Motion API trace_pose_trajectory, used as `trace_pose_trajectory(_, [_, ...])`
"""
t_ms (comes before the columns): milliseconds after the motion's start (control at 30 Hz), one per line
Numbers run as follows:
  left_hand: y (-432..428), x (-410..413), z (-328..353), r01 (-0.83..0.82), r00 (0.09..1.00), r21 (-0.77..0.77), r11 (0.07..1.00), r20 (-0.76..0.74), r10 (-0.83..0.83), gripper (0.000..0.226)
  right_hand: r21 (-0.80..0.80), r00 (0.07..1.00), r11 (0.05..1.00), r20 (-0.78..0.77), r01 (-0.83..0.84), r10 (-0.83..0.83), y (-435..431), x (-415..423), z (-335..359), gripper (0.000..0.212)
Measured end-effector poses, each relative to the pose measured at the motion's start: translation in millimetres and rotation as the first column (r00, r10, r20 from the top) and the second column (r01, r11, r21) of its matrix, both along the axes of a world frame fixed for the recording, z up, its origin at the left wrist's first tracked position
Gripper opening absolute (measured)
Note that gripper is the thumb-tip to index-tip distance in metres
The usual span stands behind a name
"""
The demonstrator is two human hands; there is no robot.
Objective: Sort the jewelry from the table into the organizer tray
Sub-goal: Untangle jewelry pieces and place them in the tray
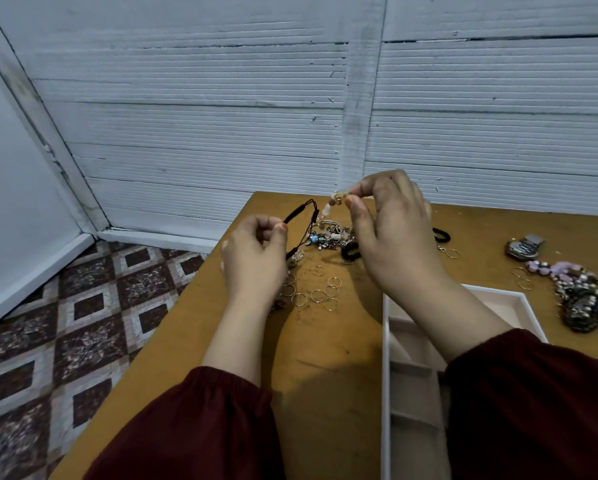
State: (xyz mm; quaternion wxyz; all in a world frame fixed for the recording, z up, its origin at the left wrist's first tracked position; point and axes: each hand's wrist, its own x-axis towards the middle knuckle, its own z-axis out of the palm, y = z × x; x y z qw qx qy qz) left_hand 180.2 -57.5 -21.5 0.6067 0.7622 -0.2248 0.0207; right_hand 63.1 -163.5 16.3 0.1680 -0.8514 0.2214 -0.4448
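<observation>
- Pale pink rectangular organizer tray with white dividers (386,341): near right on the table, its far part hidden under the right forearm. The compartments in view show only bare lining.
- Mustard-brown wooden table (325,375): carries all the jewelry.
- Tangled heap of mixed charms and chains (328,237): far centre of the table, between the hands.
- Left hand (252,258): fingers curled, thumb and forefinger pinching a thin black cord bracelet (299,211) raised above the heap.
- Right hand (391,233): thumb and forefinger pinching the top end of a pale pink-and-white beaded strand with a gold charm (328,207), which hangs down to the heap. Whether strand and cord are joined cannot be told.
- Thin gold wire rings (318,294): scattered loose, just near of the heap.
- Silver metal wristwatch (524,247): far right.
- Heap of lilac-beaded and dark jewelry (567,282): right edge, beside the tray.
</observation>
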Motion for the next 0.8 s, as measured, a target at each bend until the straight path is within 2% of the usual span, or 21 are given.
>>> trace_pose_trajectory(233, [3, -34, 16, 0.09, 0.995, -0.127, 0.988, 0.056, -0.084, 0.012, 0.056, 0.999, 0.998, 0.026, 0.02, -0.022, 7, -34, 10, 0.026])
trace_pose_trajectory(333, [6, -52, 22, 0.138, 0.99, -0.182, 0.974, 0.014, -0.138, 0.017, 0.086, 0.998, 0.996, 0.056, 0.02, -0.025, 11, -54, 13, 0.023])
trace_pose_trajectory(467, [10, -80, 26, 0.196, 0.977, -0.24, 0.951, -0.039, -0.212, 0.018, 0.134, 0.994, 0.991, 0.112, -0.001, -0.014, 19, -85, 16, 0.007])
trace_pose_trajectory(800, [14, -140, 20, 0.303, 0.92, -0.298, 0.905, -0.155, -0.359, 0.023, 0.221, 0.974, 0.975, 0.214, 0.025, -0.074, 30, -150, -11, 0.009])
